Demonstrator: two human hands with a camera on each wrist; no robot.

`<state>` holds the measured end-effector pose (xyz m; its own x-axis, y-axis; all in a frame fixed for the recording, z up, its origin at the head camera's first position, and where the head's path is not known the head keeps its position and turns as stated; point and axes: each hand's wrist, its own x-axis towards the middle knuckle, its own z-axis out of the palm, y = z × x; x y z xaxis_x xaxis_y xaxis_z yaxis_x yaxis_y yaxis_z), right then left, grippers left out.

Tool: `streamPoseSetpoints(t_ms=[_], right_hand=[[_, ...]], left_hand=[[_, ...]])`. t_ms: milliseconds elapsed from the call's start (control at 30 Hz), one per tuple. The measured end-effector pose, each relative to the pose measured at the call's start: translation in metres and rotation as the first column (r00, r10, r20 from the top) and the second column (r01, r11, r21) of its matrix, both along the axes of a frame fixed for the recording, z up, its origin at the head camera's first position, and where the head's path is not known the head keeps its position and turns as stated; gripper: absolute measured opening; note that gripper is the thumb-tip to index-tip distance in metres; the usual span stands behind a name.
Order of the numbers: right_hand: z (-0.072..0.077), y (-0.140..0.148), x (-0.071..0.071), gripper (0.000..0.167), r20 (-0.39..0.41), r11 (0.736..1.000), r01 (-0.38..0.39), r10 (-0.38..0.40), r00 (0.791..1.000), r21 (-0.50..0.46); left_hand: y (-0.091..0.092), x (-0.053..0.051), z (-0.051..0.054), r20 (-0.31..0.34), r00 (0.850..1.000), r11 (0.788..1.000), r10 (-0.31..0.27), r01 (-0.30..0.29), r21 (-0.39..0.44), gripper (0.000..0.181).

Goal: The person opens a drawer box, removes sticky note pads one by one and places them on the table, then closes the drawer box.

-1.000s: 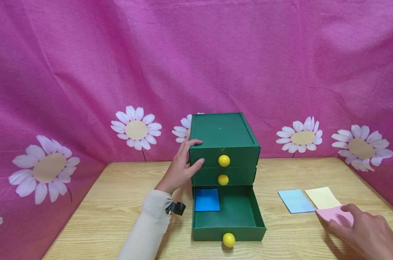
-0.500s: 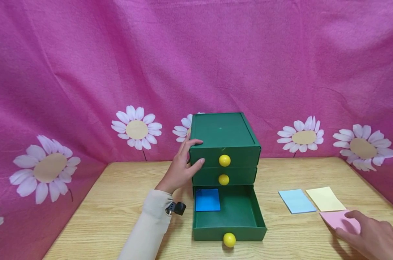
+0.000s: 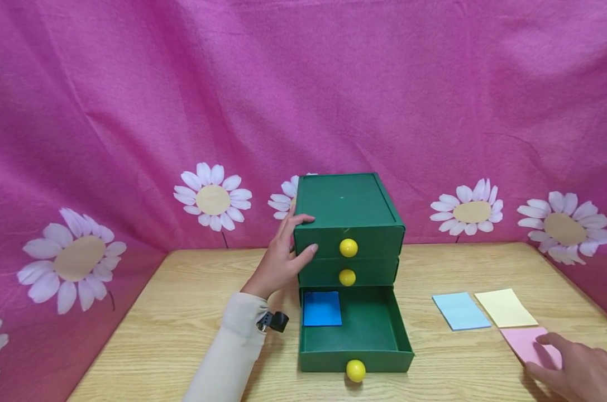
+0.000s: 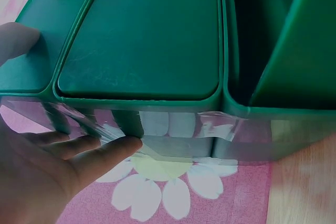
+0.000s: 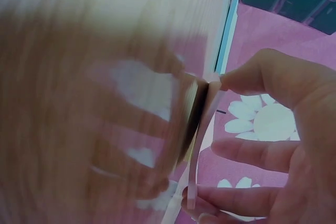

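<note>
A green drawer cabinet stands mid-table, its bottom drawer pulled out with a blue sticky-note pad lying at the left inside. My left hand holds the cabinet's left front corner; in the left wrist view its thumb is over the front and the fingers lie along the side. At the right, my right hand pinches a pink sticky-note pad by its edges. The right wrist view shows this pad slightly bent between thumb and fingers, close to the tabletop.
A light blue pad and a yellow pad lie side by side on the wooden table, just beyond the pink one. Yellow round knobs stick out from the drawer fronts. A pink cloth with daisies surrounds the table.
My right hand has moved right with the pink pad, which has come off the yellow pad's near edge and lies lower. My left hand keeps its hold on the cabinet.
</note>
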<state>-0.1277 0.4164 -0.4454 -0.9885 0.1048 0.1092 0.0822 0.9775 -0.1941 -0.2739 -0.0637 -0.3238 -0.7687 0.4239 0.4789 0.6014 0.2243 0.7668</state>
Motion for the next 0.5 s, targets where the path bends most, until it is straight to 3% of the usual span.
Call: streamPoseSetpoints(t_ms=[133,233,367,500], right_hand=[[-0.002,0.003,0.0,0.064,0.072,1.0,0.011,-0.011,0.997,0.002],[-0.003,0.005,-0.001,0.066,0.102,1.0,0.007,-0.007,0.995,0.003],[-0.004,0.008,-0.002,0.065,0.095,1.0,-0.015,0.015,0.995,0.002],[-0.006,0.01,-0.003,0.064,0.095,1.0,-0.028,0.028,0.995,0.006]], left_hand=[[0.0,-0.002,-0.001,-0.003,1.0,1.0,0.002,-0.003,-0.011,0.05],[0.0,-0.012,-0.01,-0.013,1.0,1.0,0.01,-0.01,-0.017,0.052],[-0.001,-0.025,-0.023,-0.031,0.999,1.0,0.021,-0.022,-0.016,0.053],[-0.002,-0.027,-0.025,-0.041,0.999,1.0,0.013,-0.013,0.0,0.052]])
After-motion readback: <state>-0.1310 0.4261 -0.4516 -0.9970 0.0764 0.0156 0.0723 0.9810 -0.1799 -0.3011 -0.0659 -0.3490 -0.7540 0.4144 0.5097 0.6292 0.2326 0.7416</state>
